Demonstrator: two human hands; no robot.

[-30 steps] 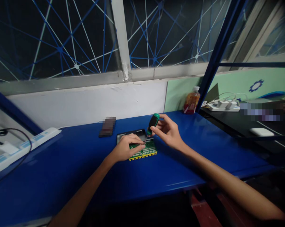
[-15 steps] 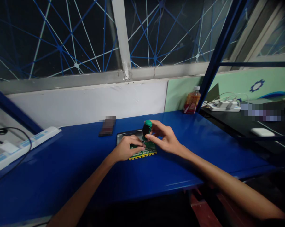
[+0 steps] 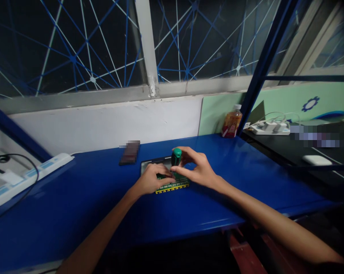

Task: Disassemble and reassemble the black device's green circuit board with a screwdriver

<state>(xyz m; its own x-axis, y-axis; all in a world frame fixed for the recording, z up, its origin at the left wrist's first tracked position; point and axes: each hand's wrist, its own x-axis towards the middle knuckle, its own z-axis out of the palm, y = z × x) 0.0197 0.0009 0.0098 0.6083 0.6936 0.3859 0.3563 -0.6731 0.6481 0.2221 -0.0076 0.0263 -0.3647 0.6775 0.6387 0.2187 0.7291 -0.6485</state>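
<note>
"Between the two hands, what is the right grip (image 3: 202, 169) doing?"

"It's closing thumb and fingers around a screwdriver (image 3: 176, 156), and the green-and-black handle is standing nearly upright just beside the left grip (image 3: 152, 179)."

"How is that differing from a second ago?"

"Back then the handle was leaning up and away to the right, with a length of shaft showing below it. Now it's sitting lower and closer to the left grip, and the shaft is mostly hiding behind the right grip's thumb."

"And the left one, is it moving?"

"Hardly. It's resting in the same place, its thumb and fingertips coming close together near the screwdriver's lower end. I can't tell whether it's pinching anything."

"Where is the circuit board (image 3: 177, 185) lying?"

"Right below both grips, over the table (image 3: 189, 217), with its yellow edge strip facing the person. A black-rimmed case (image 3: 156, 160) is showing just beyond the left grip, which is partly covering it."

"What is lying farther from the grips?"

"Past the left grip, a dark flat object (image 3: 129, 154), partly blurred out. Well to that grip's left, a white power strip (image 3: 50, 164) is lying. Beyond the right grip, off to its right, a bottle (image 3: 231, 123) is standing. Those three are staying put."
</note>
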